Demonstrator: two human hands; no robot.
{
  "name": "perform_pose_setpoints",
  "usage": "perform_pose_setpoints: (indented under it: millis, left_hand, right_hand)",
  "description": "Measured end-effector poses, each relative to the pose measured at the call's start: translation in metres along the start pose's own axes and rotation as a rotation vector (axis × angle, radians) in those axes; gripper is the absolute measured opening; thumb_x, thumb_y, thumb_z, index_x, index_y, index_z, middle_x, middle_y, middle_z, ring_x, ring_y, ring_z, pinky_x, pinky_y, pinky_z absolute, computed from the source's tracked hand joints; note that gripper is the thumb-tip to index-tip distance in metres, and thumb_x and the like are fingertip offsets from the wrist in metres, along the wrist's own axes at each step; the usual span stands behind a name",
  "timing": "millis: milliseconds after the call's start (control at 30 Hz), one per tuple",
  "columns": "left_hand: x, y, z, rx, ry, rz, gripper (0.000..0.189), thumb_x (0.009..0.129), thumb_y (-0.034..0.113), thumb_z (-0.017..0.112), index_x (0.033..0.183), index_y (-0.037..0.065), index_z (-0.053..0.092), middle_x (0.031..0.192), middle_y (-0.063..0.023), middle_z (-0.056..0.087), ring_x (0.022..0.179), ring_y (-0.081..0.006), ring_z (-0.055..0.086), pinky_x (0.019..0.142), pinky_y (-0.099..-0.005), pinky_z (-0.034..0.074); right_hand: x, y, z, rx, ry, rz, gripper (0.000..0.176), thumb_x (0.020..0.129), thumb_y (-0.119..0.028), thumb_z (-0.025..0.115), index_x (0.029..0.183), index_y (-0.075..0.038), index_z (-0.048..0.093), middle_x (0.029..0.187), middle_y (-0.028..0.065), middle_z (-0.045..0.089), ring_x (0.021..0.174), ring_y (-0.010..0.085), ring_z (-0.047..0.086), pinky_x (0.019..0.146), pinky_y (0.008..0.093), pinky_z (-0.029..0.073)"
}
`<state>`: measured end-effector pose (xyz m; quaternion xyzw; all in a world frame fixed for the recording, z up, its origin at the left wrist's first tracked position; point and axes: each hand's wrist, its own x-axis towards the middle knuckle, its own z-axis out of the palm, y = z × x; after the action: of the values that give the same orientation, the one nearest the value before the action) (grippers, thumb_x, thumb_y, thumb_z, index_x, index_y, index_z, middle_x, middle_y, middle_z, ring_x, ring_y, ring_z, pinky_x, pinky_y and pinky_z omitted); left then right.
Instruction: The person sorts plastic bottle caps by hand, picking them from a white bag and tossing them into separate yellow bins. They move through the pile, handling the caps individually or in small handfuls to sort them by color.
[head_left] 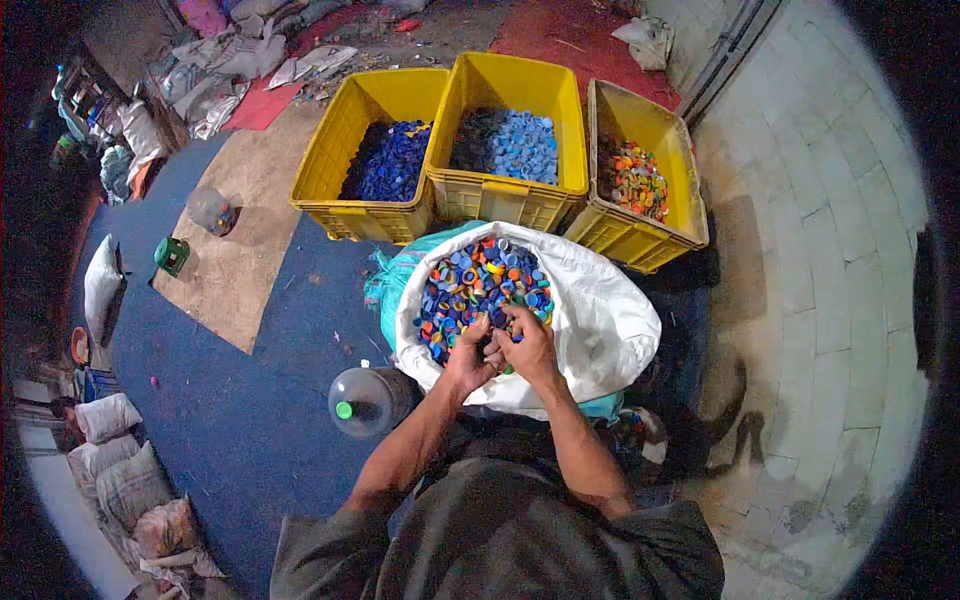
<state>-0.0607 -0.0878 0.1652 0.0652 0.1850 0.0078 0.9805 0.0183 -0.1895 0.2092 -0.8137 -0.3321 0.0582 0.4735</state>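
A white woven sack point(610, 315) with its mouth rolled wide stands in front of me. Mixed plastic bottle caps point(480, 285) in blue, orange, white and other colours fill it. Over the near part of the caps, my left hand point(474, 358) has its fingers curled in and its thumb raised. Close beside it is my right hand point(530, 345), fingers bent toward the left one. Both look closed around something small, possibly caps, but the fingers hide what it is. A teal sack point(400, 270) shows behind the white one's left side.
Beyond the sack stand three yellow crates: one with dark blue caps point(392, 160), one with light blue caps point(508, 145), one with orange and mixed caps point(632, 178). A large clear bottle point(375, 402) lies at left. A block wall point(830, 250) runs along the right.
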Motion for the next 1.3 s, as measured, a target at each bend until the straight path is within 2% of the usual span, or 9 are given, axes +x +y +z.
perform_pose_setpoints:
  millis: [33,267,367,500,733,933,1033,1133,1300]
  left_hand:
    - [0.001,-0.001,-0.005,-0.005,-0.026,0.001,0.026,0.088,0.034,0.058,0.094,0.009,0.057,0.065,0.0012,0.050,0.049,-0.0075,0.039,0.042,-0.0214,0.031]
    - [-0.004,0.003,0.032,-0.024,0.267,0.045,0.035,0.089,0.035,0.054,0.109,0.007,0.057,0.073,-0.0024,0.054,0.053,-0.0094,0.042,0.044,-0.0230,0.033]
    - [-0.001,0.005,0.016,-0.068,0.119,0.038,0.036,0.089,0.033,0.053,0.114,0.008,0.056,0.076,-0.0022,0.054,0.055,-0.0095,0.043,0.044,-0.0223,0.033]
    - [0.002,0.006,0.010,-0.078,0.058,0.021,0.029,0.084,0.032,0.056,0.100,0.008,0.059,0.075,-0.0002,0.057,0.055,-0.0088,0.044,0.041,-0.0209,0.031]
    - [-0.001,0.012,0.021,-0.046,-0.046,-0.001,0.039,0.079,0.025,0.059,0.110,0.001,0.055,0.070,-0.0004,0.048,0.051,-0.0076,0.038,0.041,-0.0200,0.032]
    - [-0.001,0.020,0.005,0.053,-0.058,-0.139,0.031,0.082,0.025,0.060,0.104,0.005,0.052,0.068,-0.0004,0.047,0.052,-0.0073,0.041,0.039,-0.0185,0.034]
    - [-0.001,0.017,0.002,0.132,0.021,-0.122,0.032,0.086,0.034,0.059,0.100,0.006,0.053,0.068,-0.0013,0.049,0.055,-0.0076,0.047,0.040,-0.0200,0.039]
    - [0.003,0.019,-0.008,0.207,0.035,-0.092,0.037,0.088,0.041,0.056,0.100,0.007,0.053,0.070,-0.0029,0.054,0.057,-0.0084,0.052,0.043,-0.0212,0.045]
    - [0.005,0.017,-0.009,0.197,0.188,-0.012,0.038,0.093,0.042,0.046,0.101,0.006,0.054,0.074,-0.0058,0.058,0.057,-0.0117,0.055,0.050,-0.0218,0.049]
  right_hand:
    - [0.001,-0.002,-0.003,0.029,-0.063,0.098,0.023,0.072,-0.013,0.072,0.092,-0.004,0.063,0.078,0.0117,0.061,0.071,0.0292,0.063,0.061,0.0370,0.049]
    - [-0.002,0.007,0.001,0.113,-0.058,-0.190,0.015,0.071,-0.009,0.073,0.077,-0.002,0.061,0.063,0.0066,0.058,0.056,0.0167,0.053,0.054,0.0297,0.044]
    - [-0.009,0.009,0.006,0.160,0.077,-0.049,0.017,0.072,-0.010,0.074,0.081,-0.004,0.061,0.062,0.0062,0.057,0.053,0.0162,0.051,0.051,0.0303,0.043]
    - [-0.007,0.007,0.007,0.080,0.167,-0.178,0.025,0.069,-0.009,0.076,0.090,-0.005,0.061,0.065,0.0047,0.056,0.055,0.0142,0.051,0.051,0.0297,0.043]
    - [0.007,0.007,-0.006,0.239,-0.070,-0.031,0.056,0.070,-0.020,0.075,0.122,-0.007,0.056,0.098,0.0141,0.063,0.088,0.0236,0.058,0.075,0.0322,0.048]
    - [0.020,0.016,-0.017,0.192,-0.434,-0.057,0.050,0.073,-0.023,0.074,0.117,-0.005,0.058,0.102,0.0124,0.062,0.093,0.0259,0.057,0.086,0.0358,0.043]
    - [0.022,0.009,-0.019,0.056,-0.462,0.022,0.052,0.070,-0.024,0.076,0.114,-0.003,0.059,0.097,0.0112,0.062,0.089,0.0228,0.058,0.080,0.0334,0.046]
    - [0.016,0.010,-0.008,0.197,-0.284,0.200,0.051,0.069,-0.025,0.078,0.112,-0.004,0.061,0.080,0.0056,0.056,0.076,0.0151,0.052,0.069,0.0302,0.045]
    - [0.014,0.002,0.002,0.216,-0.049,0.317,0.054,0.069,-0.022,0.080,0.114,-0.003,0.058,0.075,0.0023,0.055,0.069,0.0117,0.051,0.064,0.0257,0.045]
